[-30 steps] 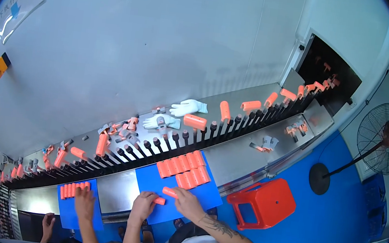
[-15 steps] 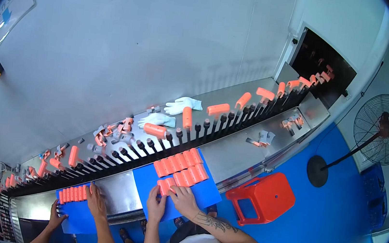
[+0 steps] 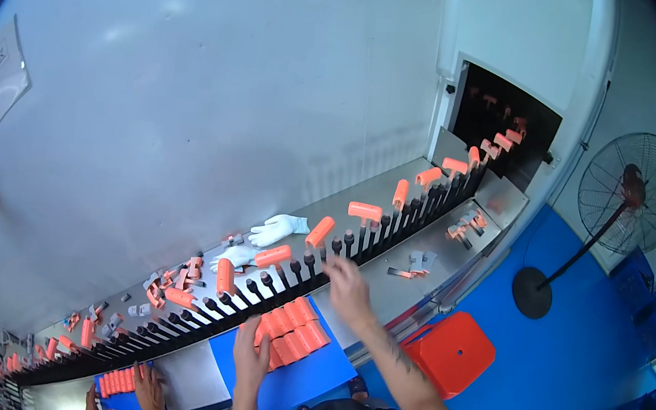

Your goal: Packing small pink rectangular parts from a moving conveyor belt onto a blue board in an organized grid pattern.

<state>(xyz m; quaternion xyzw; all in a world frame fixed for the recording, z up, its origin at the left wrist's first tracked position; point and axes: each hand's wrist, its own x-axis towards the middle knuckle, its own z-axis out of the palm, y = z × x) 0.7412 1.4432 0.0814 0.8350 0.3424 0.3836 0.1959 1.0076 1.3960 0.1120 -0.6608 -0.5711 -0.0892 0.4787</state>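
On a blue sheet (image 3: pixel 284 392) lie two rows of orange half-round plastic shells (image 3: pixel 296 342), packed side by side. My left hand (image 3: pixel 250 359) is at the left end of these rows, fingers stretched out and touching the end shells, thumb apart. Over the metal ledge, my right hand (image 3: pixel 349 289) reaches to the row of black pegs. Its fingertips are blurred beside a peg just below a tilted orange shell (image 3: pixel 321 231); whether they grip anything does not show. More shells sit at angles on other pegs, such as this orange shell (image 3: pixel 273 256).
White gloves (image 3: pixel 279 230) and orange and grey scraps (image 3: pixel 176 278) lie behind the pegs. The peg line enters a dark opening (image 3: pixel 507 116). At left, another person's hands (image 3: pixel 149 396) work on similar shells. A red stool (image 3: pixel 453 351) and fan (image 3: pixel 632 181) stand right.
My right hand has left the shells on the blue sheet and moved up to the pegs. My left hand stays by the rows. The view has shifted, and the peg-mounted shells have moved slightly left.
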